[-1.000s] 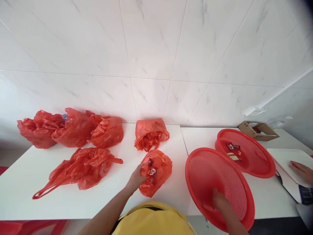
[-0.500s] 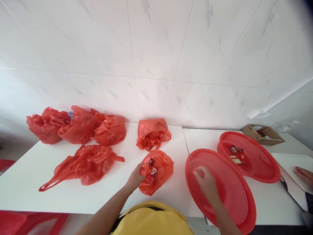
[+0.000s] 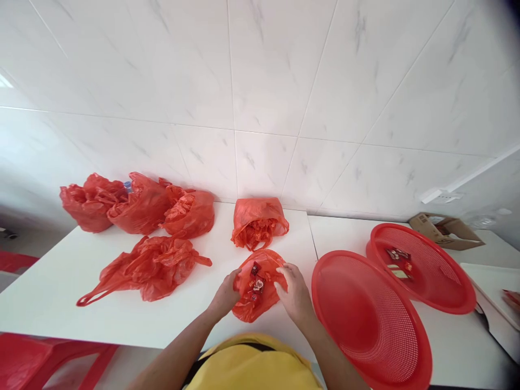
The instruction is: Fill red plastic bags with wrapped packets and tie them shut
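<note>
A red plastic bag (image 3: pixel 266 306) lies on the white table in front of me, its mouth facing me, with several small wrapped candies (image 3: pixel 258 284) inside. My left hand (image 3: pixel 225 295) pinches the left edge of its mouth. At the right edge is my right hand (image 3: pixel 296 292), its thumb and fingers apart over the rim; I see nothing held in it. Right of that hand, a large red plastic basket (image 3: pixel 365 309) tilts towards me, no candies visible in it.
A second red basket (image 3: pixel 439 276) holds several small packets. Behind it stands an open cardboard box (image 3: pixel 461 235). Filled red bags (image 3: pixel 140 208) line the wall at left, a crumpled red bag (image 3: pixel 158 268) before them. Another red bag (image 3: pixel 260 214) sits behind the candy bag. A red stool (image 3: pixel 32 357) stands lower left.
My right hand has risen out of the near basket with something small and red, and moved left to the bag's mouth. My left hand has kept the bag's edge. The view has shifted left.
</note>
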Available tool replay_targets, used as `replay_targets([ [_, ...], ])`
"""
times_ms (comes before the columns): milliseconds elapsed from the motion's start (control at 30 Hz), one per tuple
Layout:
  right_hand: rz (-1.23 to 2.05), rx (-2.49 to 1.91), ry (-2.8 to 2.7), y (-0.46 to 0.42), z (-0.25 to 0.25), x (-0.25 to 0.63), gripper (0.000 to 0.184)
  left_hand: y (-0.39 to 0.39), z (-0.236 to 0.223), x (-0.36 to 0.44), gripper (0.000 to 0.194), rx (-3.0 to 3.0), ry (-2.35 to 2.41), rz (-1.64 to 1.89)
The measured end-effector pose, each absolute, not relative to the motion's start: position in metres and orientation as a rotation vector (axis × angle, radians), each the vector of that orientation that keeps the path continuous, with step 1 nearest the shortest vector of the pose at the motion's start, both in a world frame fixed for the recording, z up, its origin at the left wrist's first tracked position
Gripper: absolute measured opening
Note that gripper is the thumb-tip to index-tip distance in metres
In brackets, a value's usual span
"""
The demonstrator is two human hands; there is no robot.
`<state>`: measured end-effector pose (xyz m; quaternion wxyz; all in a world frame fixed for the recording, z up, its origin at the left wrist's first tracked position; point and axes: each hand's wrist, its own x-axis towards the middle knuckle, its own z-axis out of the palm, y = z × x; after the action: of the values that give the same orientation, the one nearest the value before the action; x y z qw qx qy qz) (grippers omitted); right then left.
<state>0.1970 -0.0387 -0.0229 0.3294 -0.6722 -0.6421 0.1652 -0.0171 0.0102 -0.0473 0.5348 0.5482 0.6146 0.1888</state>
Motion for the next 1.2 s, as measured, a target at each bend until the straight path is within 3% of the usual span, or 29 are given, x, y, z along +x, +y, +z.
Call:
replay_targets([
  [367,0.255,-1.893,-1.971,-0.052,-0.029,0.195,0.04,-0.013,-0.038,-0.03,0.088,2.286,1.217,-0.019],
  [433,0.25,-1.934,-2.007,-0.051,-0.035,0.196,0.041,-0.017,-0.042,-0.031,0.084,2.306,1.19,-0.102],
  [533,0.267,-2.026,-1.964,-0.047,-0.044,0.204,0.044,-0.015,-0.042,-0.036,0.058,2.281,1.22,-0.154],
  [633,0.293,-2.012,-1.813,-0.042,-0.04,0.218,0.044,-0.003,-0.027,-0.045,0.04,2.202,1.341,-0.018],
  [933,0.483,-1.898,-1.225,-0.053,0.023,0.239,0.041,0.031,0.047,-0.064,0.022,1.945,1.429,0.909],
  [1200,0.589,-1.894,-1.037,-0.075,0.034,0.235,0.031,0.034,0.058,-0.05,0.02,1.403,1.459,0.876],
])
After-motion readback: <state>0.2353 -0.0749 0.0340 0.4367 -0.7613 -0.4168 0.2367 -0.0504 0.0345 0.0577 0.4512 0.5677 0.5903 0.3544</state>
